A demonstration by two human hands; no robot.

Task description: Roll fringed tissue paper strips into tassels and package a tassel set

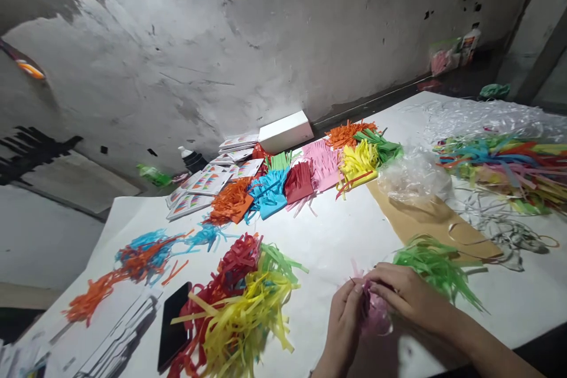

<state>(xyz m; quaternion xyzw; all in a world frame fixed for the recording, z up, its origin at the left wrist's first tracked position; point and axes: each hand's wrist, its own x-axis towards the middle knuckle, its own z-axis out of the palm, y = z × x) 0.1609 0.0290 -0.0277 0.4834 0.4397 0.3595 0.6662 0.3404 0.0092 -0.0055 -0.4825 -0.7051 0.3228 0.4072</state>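
Note:
Both hands meet over the white-covered table, pinching a pink fringed paper tassel (376, 314). My left hand (344, 318) grips its upper left side with thumb and forefinger, and something thin and dark sticks up by the fingertips. On the other side, my right hand (401, 289) has its fingers curled around the same tassel. Much of the tassel is hidden by the fingers. Just behind the right hand lies a bunch of green paper strips (436, 266). A yellow tassel pile (250, 319) lies left of my hands, against a red tassel pile (201, 316).
Fringed paper bundles, including a blue one (269, 192), line the back beside a white box (286, 132) and printed cards (210, 180). A black phone (174, 325) lies at left. Clear plastic (414, 174), brown paper (425, 221), tangled cord (505, 227) and colourful strips (509, 165) fill the right.

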